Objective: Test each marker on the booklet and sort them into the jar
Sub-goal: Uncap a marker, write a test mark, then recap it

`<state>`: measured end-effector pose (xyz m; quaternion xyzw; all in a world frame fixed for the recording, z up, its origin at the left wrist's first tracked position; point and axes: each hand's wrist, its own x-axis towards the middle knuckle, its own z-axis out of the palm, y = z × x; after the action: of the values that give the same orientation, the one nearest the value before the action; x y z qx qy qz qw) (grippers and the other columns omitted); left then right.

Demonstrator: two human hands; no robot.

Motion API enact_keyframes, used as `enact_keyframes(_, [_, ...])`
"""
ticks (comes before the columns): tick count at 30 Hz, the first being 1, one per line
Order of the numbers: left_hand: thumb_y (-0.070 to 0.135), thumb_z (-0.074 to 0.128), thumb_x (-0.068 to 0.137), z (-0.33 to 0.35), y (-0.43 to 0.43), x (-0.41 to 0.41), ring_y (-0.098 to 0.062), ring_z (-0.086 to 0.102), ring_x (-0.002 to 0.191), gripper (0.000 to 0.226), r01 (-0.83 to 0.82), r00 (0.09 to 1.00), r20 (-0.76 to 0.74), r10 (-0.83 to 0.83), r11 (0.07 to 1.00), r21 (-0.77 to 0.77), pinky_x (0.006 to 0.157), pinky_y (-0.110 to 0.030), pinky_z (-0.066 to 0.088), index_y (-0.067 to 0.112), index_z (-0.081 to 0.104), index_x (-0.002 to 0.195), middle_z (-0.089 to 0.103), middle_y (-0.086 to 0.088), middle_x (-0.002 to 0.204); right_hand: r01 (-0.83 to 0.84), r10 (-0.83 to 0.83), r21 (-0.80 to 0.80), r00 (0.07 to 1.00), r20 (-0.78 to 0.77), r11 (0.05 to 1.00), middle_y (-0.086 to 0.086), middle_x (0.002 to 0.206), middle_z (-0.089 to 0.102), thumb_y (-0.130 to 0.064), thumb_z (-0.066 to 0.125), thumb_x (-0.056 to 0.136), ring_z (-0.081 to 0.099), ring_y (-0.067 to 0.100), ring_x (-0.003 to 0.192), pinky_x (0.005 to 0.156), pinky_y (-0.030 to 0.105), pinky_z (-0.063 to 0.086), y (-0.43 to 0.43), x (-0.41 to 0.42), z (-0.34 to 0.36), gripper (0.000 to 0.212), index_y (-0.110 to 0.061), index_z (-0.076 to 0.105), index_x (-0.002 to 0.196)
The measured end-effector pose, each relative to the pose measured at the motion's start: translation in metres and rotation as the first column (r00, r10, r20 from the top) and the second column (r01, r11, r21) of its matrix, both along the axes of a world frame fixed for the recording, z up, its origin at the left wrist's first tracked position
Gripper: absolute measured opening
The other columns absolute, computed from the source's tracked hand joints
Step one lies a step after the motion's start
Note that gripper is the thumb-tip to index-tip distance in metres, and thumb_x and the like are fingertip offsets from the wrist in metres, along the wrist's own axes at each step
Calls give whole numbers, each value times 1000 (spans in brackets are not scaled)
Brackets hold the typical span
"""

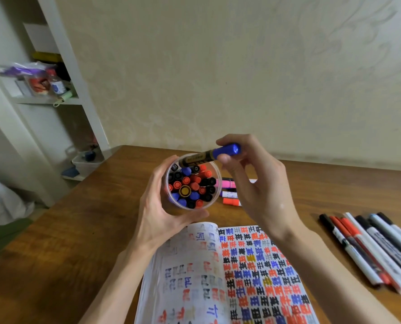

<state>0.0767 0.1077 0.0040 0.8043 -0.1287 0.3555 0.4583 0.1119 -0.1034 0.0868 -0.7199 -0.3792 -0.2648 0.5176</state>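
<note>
While the left hand (157, 211) grips the nearly full jar (208, 205) and the right hand (258, 190) pinches a blue-capped marker (206, 156) over it, loose markers (370, 249) right of the jar apparently await sorting.

Wooden table (77, 242) under open booklet (253, 277), loose markers (370, 246) (right side)

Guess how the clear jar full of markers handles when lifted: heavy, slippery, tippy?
Probably heavy for its size: the jar is packed tight with capped markers. Its smooth clear wall looks slippery, so wrapping it as the left hand does seems wise. Likely stable upright given the wide mouth, though the base is hidden.
</note>
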Motion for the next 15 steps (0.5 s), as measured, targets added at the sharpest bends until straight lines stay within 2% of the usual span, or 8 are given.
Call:
enact_keyframes(3, [47,94,61,1,-1,0,-19,51,140,113,-1,1000,10,1,1000,0,110,-34,49,15,36,152,51,0,151,91,-91,10,990,106,996,-12,102,68,-16,64,103,58,-9,85,78,9,45,3,-1,-5,17,-7,67,117])
enact_keyframes(5, [48,93,61,2,-2,-1,-18,51,139,112,-1,1000,14,1,1000,1,109,-31,49,14,37,152,51,0,150,125,-119,-14,967,225,992,-5,101,70,-17,62,104,57,-2,84,77,18,49,3,0,-10,18,-4,69,115])
enact_keyframes(6, [49,93,61,2,-3,-1,-18,51,139,112,-3,1000,12,3,1000,6,109,-31,49,14,37,152,51,0,150,128,-111,-48,959,263,991,-1,101,71,-17,63,104,60,8,84,76,25,51,4,2,-14,18,-4,69,114])
enact_keyframes(8, [49,94,62,1,-5,-1,-18,51,140,112,-4,1000,2,4,1000,27,109,-29,49,14,37,152,50,-2,150,143,-115,-94,959,259,985,1,102,71,-16,67,103,63,20,87,77,35,53,7,7,-22,17,-6,71,116])
enact_keyframes(9, [48,94,62,0,-6,-1,-19,50,141,112,2,1000,-7,-1,999,37,109,-30,49,15,37,152,50,-2,151,160,-136,-86,962,236,983,1,102,72,-15,70,101,64,19,89,78,36,54,9,8,-26,19,-8,71,118])
enact_keyframes(11, [49,95,61,-1,-8,-1,-21,51,141,111,15,1000,-22,-14,999,50,109,-31,49,17,38,152,51,-2,151,205,-201,-3,963,179,979,-1,98,74,-13,77,95,65,12,84,77,27,55,11,7,-30,27,-11,71,121])
enact_keyframes(13, [51,94,60,0,-8,-1,-20,51,140,111,13,1000,-26,-12,998,58,109,-30,49,20,39,151,51,0,150,258,-270,101,954,132,961,-2,90,76,-15,83,90,67,9,75,68,22,55,12,5,-31,27,-13,70,114])
enact_keyframes(15, [52,94,60,0,-7,0,-19,51,140,111,4,1000,-23,-3,998,68,109,-30,49,21,39,151,51,0,150,293,-316,153,935,159,944,-1,85,77,-18,84,90,70,12,71,60,29,55,11,5,-34,17,-9,75,102])
